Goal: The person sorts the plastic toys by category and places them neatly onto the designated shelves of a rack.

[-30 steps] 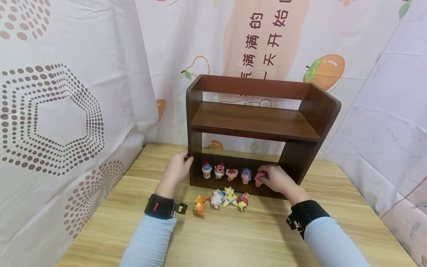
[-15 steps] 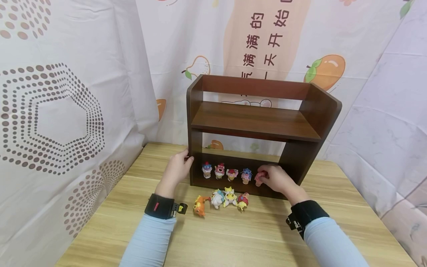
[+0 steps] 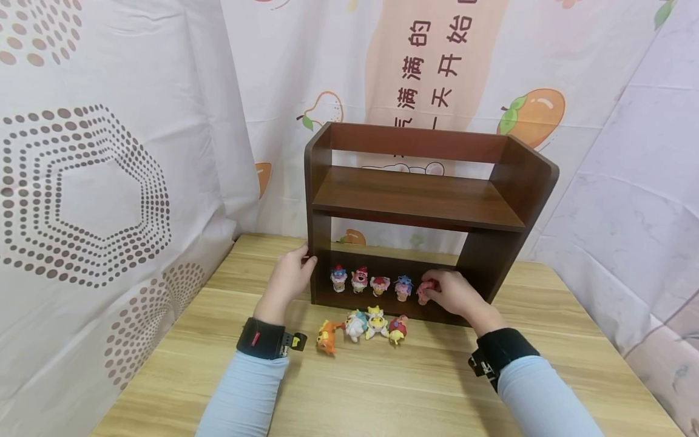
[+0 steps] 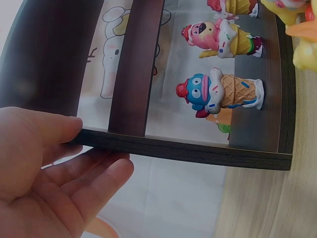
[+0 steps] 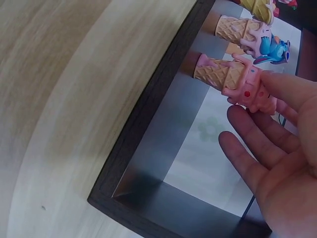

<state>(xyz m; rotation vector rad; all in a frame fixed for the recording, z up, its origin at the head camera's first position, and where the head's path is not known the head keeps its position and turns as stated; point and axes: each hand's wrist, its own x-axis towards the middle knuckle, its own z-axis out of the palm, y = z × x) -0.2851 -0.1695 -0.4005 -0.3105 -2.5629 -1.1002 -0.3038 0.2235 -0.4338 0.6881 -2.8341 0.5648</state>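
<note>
My right hand pinches the top of a pink ice-cream-cone figurine, which stands upright on the bottom board of a dark brown shelf. Thumb and fingers of my left hand hold the front edge of the shelf's left side panel. Left of the pink figurine stand more cone figurines in a row: a blue one with sunglasses, one with a red top, a pink bear and a blue one with a red hat.
Several toy figures lie on the wooden table before the shelf: an orange one, a white and teal one, a yellow and white one and a red and yellow one. Printed curtains hang behind.
</note>
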